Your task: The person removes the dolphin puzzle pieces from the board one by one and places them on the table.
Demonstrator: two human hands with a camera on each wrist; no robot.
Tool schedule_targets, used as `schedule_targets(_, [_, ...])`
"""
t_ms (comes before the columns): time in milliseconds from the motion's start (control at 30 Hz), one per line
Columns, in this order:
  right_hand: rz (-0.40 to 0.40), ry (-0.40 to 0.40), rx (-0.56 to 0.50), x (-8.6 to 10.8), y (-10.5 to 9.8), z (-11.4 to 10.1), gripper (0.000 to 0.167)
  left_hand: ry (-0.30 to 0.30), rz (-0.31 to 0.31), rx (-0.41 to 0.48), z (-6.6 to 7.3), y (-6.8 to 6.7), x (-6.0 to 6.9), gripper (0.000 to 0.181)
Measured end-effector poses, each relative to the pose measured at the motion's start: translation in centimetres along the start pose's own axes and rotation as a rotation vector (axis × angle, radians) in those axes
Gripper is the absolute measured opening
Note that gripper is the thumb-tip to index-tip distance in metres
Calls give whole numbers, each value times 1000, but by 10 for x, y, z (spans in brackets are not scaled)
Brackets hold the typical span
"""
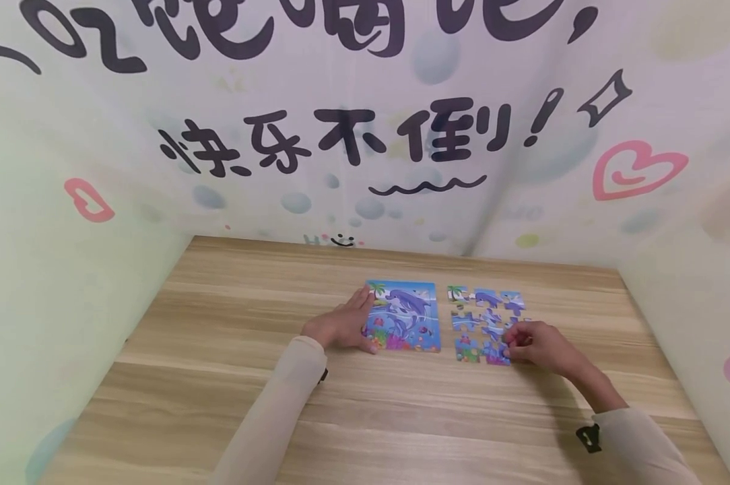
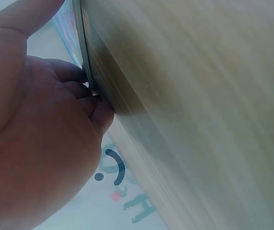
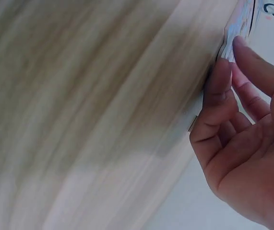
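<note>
A square jigsaw puzzle board (image 1: pixel 404 316), printed with dolphins and a coral seabed, lies flat on the table. My left hand (image 1: pixel 343 323) rests along its left side, fingers at the upper left edge and thumb near the lower left corner. The left wrist view shows that hand's fingertips (image 2: pixel 101 108) against the board's edge. To the right, several loose puzzle pieces (image 1: pixel 467 350) lie in close rows. At their lower right, my right hand (image 1: pixel 537 345) has its thumb and index finger pinching the edge of a puzzle piece (image 3: pixel 229 44), mostly hidden by the fingers.
The wood-grain table (image 1: pixel 389 417) extends around the puzzle. A white cloth backdrop (image 1: pixel 268 202) with large black characters stands behind its far edge, and pale walls flank both sides. Black wrist straps (image 1: pixel 589 438) show at the sleeves.
</note>
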State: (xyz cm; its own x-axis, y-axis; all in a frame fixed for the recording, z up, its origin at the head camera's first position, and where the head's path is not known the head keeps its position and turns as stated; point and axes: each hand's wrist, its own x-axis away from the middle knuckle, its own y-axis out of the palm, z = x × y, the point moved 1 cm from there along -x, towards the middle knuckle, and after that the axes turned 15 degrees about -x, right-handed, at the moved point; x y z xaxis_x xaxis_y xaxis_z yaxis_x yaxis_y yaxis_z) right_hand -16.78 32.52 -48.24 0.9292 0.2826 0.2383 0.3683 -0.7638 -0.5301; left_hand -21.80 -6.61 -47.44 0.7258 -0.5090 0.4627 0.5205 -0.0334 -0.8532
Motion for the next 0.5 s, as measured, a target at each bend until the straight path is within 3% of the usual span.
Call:
schedule_targets(367, [31, -85, 137, -2, -2, -4, 9, 6, 5, 0, 0, 1, -1, 111])
schedule_targets(500, [60, -87, 140, -7, -1, -9, 12, 7, 9, 1, 0, 0, -1, 110])
